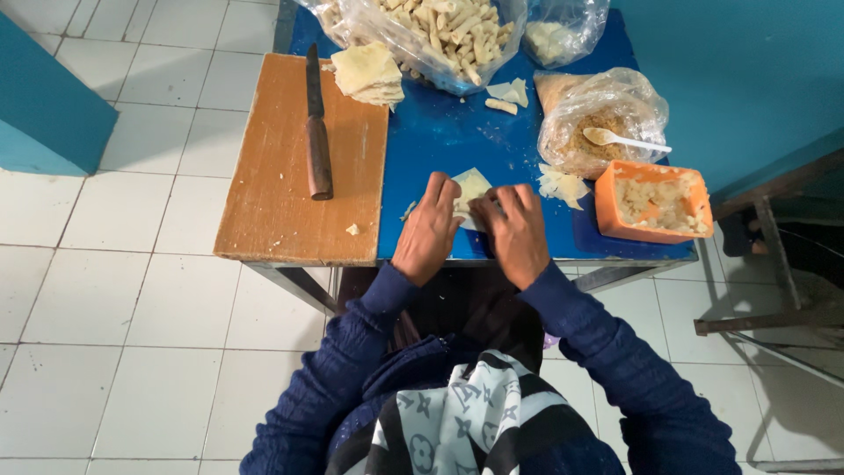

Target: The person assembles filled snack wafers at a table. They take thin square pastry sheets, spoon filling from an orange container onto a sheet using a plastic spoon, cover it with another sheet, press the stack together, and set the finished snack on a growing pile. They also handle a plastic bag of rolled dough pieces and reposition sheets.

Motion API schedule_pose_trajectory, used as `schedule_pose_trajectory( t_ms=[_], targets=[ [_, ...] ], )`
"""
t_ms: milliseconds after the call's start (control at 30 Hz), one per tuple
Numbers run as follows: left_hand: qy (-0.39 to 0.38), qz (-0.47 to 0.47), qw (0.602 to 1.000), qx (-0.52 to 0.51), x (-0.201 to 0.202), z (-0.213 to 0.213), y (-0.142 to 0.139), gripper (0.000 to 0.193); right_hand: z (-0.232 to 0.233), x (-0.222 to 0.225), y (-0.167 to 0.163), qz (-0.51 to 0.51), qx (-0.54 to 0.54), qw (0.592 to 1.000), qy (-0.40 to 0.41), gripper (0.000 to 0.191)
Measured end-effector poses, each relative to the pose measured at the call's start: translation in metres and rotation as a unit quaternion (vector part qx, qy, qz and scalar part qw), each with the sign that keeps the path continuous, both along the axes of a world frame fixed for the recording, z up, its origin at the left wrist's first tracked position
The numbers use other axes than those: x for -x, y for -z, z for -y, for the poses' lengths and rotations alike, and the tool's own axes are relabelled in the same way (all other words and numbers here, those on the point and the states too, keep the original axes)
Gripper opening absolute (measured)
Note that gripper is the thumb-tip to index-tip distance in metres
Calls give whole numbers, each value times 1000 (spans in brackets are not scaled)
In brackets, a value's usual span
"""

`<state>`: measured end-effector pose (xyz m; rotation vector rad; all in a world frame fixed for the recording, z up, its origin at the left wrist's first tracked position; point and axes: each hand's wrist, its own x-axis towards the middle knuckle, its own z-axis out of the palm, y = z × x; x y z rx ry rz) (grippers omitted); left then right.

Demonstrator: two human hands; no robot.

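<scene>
Both my hands sit mid-frame, just below centre, on the blue table (440, 141). Left hand (428, 230) lies palm down w/ fingers flat on the left edge of a pale dough sheet (472, 186); the digits are extended, not curled round anything, just pressing. Right hand (517, 230) has its fingers bent in over the sheet's right side, tips on the dough; can't tell if it's pinching or only pushing, since the knuckles hide the underside. The sheet is between the two hands, flat on the table, its top corner poking out above the fingers.

Left of centre: a wooden cutting board (281, 185) w/ a knife (316, 123) lying lengthwise on it, handle toward me. Top centre: a stack of dough sheets (369, 75) at the board's upper right corner, next to a clear bag of rolled pieces (440, 35). Right side: an orange tub (655, 204) of pale filling, and above it a bag of brown filling (598, 123) w/ a white spoon (624, 139) resting in it. A few dough scraps (563, 185) lie just left of the tub.
</scene>
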<state>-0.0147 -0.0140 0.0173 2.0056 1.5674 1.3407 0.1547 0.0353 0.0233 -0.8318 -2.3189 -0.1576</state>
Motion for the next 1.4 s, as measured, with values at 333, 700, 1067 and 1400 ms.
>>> schedule_pose_trajectory(
  t_ms=[333,700,1067,1400],
  targets=[
    [-47,-143,987,-62,-10,29,7,39,-1,2,6,104,-23,990,90,45],
    [-35,-170,982,-76,-8,34,11,51,-46,-3,-4,5,121,992,-25,62],
    [-41,-202,976,-66,-12,35,5,47,-78,-12,1,-144,351,924,-54,44],
    [-35,-189,979,-69,-12,36,2,46,-188,1,-69,-337,377,834,-222,46]
  ],
)
